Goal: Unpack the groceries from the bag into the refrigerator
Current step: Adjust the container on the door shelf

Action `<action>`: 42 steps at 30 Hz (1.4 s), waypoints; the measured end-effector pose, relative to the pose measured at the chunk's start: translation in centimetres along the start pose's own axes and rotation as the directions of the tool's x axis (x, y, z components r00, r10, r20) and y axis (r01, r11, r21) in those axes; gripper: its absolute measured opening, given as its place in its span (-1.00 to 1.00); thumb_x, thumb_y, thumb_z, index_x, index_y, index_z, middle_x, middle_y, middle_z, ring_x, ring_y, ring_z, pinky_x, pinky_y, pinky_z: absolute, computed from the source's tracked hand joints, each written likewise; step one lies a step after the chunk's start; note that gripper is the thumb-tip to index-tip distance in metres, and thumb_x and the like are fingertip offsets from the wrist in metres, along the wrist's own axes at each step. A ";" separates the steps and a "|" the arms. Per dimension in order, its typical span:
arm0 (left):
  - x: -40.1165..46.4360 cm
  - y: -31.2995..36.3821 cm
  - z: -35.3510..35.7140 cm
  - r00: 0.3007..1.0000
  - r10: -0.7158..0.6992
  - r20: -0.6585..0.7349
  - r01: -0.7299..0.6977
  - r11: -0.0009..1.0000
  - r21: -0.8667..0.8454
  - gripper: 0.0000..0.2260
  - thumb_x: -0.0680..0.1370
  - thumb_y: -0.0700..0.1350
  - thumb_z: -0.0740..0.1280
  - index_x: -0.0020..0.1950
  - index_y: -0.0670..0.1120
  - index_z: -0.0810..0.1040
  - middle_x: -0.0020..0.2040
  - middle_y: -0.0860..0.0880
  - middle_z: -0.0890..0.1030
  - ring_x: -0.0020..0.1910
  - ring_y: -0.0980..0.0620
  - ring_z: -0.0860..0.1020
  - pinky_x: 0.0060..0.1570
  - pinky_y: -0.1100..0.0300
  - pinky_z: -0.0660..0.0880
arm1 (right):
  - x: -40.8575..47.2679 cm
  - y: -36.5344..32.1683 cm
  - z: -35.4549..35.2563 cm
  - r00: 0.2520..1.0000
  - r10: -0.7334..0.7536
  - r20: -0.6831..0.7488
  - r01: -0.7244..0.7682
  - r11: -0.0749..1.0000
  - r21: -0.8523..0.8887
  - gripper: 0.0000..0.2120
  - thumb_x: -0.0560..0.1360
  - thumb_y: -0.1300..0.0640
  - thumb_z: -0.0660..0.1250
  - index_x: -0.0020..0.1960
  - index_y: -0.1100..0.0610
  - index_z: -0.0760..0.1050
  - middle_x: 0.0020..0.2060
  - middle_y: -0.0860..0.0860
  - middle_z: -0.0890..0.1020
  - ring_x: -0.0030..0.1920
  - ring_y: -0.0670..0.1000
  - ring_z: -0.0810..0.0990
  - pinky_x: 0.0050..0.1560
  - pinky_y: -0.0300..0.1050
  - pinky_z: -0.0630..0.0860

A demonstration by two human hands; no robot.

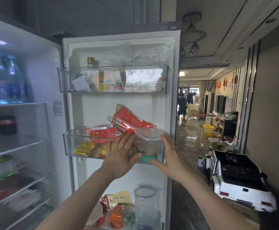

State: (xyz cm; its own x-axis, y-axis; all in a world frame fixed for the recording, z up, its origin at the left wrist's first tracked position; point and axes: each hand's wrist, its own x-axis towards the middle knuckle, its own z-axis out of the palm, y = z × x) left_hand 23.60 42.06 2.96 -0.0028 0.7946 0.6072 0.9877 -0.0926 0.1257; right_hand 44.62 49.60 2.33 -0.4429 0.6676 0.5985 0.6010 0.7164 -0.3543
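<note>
I am holding my left hand (120, 152) and right hand (170, 153) spread open, gripping nothing, either side of the lidded container (147, 141), which is sitting at the right end of the middle door shelf (72, 143) beside red packets (130, 121).

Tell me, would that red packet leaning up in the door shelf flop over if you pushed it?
Probably. The red packet looks like thin, crinkly plastic, so it likely bends rather than staying stiff. It leans tilted, poking above the shelf rim, so a nudge could slide it sideways. Its glossy film may feel slippery.
</note>
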 end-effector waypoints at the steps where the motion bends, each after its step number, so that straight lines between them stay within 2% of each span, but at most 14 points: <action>1: -0.1 -0.1 -0.1 1.000 0.003 0.006 -0.002 0.999 -0.034 -0.11 0.32 0.53 -0.36 0.55 0.14 -0.02 0.57 0.11 -0.01 0.54 0.06 -0.11 0.48 -0.15 -0.09 | 0.0 0.0 -0.1 1.000 0.004 0.004 -0.004 1.000 0.002 -0.08 0.41 -0.22 0.35 0.54 -0.02 -0.14 0.54 -0.11 -0.08 0.52 -0.09 0.02 0.45 -0.10 0.15; 5: -1.2 -0.3 -0.1 0.999 0.032 -0.030 -0.035 0.991 -0.132 -0.18 0.39 0.51 -0.22 0.55 0.11 0.06 0.57 0.05 0.00 0.54 0.04 -0.12 0.49 -0.08 -0.02 | -0.5 -0.2 -0.1 1.000 0.026 0.015 -0.026 0.999 0.021 -0.08 0.44 -0.17 0.35 0.55 -0.02 -0.18 0.54 -0.11 -0.13 0.52 -0.08 -0.02 0.44 -0.12 0.12; 11: -5.2 -0.1 -0.7 0.995 0.091 -0.041 -0.098 0.973 -0.209 -0.33 0.50 0.41 -0.02 0.53 0.10 0.13 0.56 0.00 0.08 0.54 -0.03 0.02 0.46 -0.09 0.13 | -3.5 -2.3 -0.7 1.000 0.012 0.008 -0.012 1.000 -0.001 -0.14 0.47 -0.11 0.36 0.55 -0.04 -0.12 0.53 -0.15 -0.15 0.51 -0.11 0.01 0.32 -0.24 0.11; 16: -10.7 -0.5 -3.2 0.994 0.108 -0.027 -0.111 0.963 -0.245 -0.34 0.51 0.32 0.07 0.52 0.01 0.19 0.54 -0.06 0.13 0.51 -0.02 0.11 0.43 -0.04 0.18 | -7.7 -6.3 -0.6 0.998 0.015 0.057 -0.016 1.000 0.010 -0.17 0.46 -0.08 0.39 0.55 0.00 -0.04 0.53 -0.13 -0.07 0.51 -0.08 0.03 0.36 -0.21 0.10; 21: -17.5 -2.1 -6.3 0.995 0.031 0.091 -0.003 0.956 -0.294 -0.33 0.50 0.36 0.07 0.54 0.10 0.09 0.56 0.00 0.09 0.53 0.01 0.04 0.47 -0.07 0.12 | -12.7 -11.8 0.2 0.995 0.045 0.091 -0.045 0.999 0.000 -0.16 0.45 -0.12 0.38 0.54 -0.04 -0.04 0.54 -0.10 -0.03 0.51 -0.05 0.05 0.44 -0.06 0.16; 24: -22.8 -2.9 -8.6 0.993 0.014 0.120 0.029 0.935 -0.352 -0.34 0.49 0.30 0.15 0.54 0.08 0.11 0.55 -0.01 0.11 0.52 0.03 0.07 0.47 -0.03 0.13 | -16.5 -15.7 1.2 0.991 0.062 0.115 -0.066 0.997 0.033 -0.17 0.45 -0.10 0.39 0.54 -0.04 -0.02 0.54 -0.09 -0.01 0.51 -0.04 0.07 0.44 -0.07 0.13; 28: -30.2 -4.1 -11.0 0.988 -0.006 0.156 0.063 0.929 -0.366 -0.29 0.47 0.34 0.12 0.53 0.03 0.16 0.54 -0.06 0.16 0.51 0.00 0.12 0.47 0.00 0.14 | -21.9 -20.7 3.4 0.989 0.080 0.125 -0.090 0.993 0.081 -0.18 0.42 -0.06 0.43 0.53 -0.03 0.04 0.53 -0.06 0.06 0.50 -0.04 0.10 0.43 -0.10 0.13; 32: -37.4 -5.1 -13.9 0.987 -0.044 0.156 0.099 0.925 -0.367 -0.35 0.52 0.26 0.20 0.53 0.02 0.15 0.52 -0.07 0.18 0.50 0.00 0.14 0.46 0.14 0.09 | -26.8 -25.7 5.2 0.982 0.042 0.182 -0.058 0.994 0.088 -0.19 0.43 -0.04 0.44 0.52 -0.02 0.06 0.52 -0.03 0.10 0.49 0.01 0.15 0.44 -0.02 0.19; 36: -43.7 -6.6 -17.1 0.964 -0.159 0.214 0.222 0.923 -0.315 -0.34 0.52 0.25 0.21 0.54 0.05 0.10 0.54 -0.05 0.12 0.52 0.01 0.08 0.49 0.06 0.07 | -30.3 -30.9 6.3 0.971 -0.029 0.237 0.004 0.994 0.105 -0.17 0.45 -0.08 0.40 0.54 -0.04 -0.01 0.54 -0.07 0.03 0.51 -0.01 0.08 0.41 -0.04 0.18; 39: -48.7 -7.9 -20.2 0.937 -0.265 0.228 0.323 0.906 -0.272 -0.35 0.53 0.26 0.21 0.54 0.08 0.09 0.55 -0.02 0.10 0.52 0.01 0.06 0.49 0.00 0.08 | -32.4 -35.0 7.1 0.956 -0.128 0.262 0.082 0.980 0.181 -0.21 0.45 -0.06 0.41 0.52 -0.06 0.03 0.50 -0.11 0.10 0.46 -0.13 0.11 0.34 -0.15 0.19; 42: -54.3 -8.6 -23.6 0.917 -0.356 0.177 0.390 0.894 -0.223 -0.33 0.51 0.26 0.21 0.54 0.05 0.12 0.53 -0.03 0.13 0.52 0.00 0.07 0.48 -0.02 0.10 | -34.9 -39.1 8.4 0.933 -0.192 0.303 0.120 0.963 0.240 -0.21 0.44 -0.05 0.42 0.52 0.00 0.07 0.51 -0.02 0.13 0.49 -0.04 0.13 0.42 -0.04 0.23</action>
State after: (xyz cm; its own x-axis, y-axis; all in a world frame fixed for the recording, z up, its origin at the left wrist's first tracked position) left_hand 11.59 -14.47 -12.54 -0.3268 0.8683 0.3733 0.8467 0.0934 0.5238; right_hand 31.00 0.06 -10.71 -0.7304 0.5473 0.4085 0.3660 0.8187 -0.4425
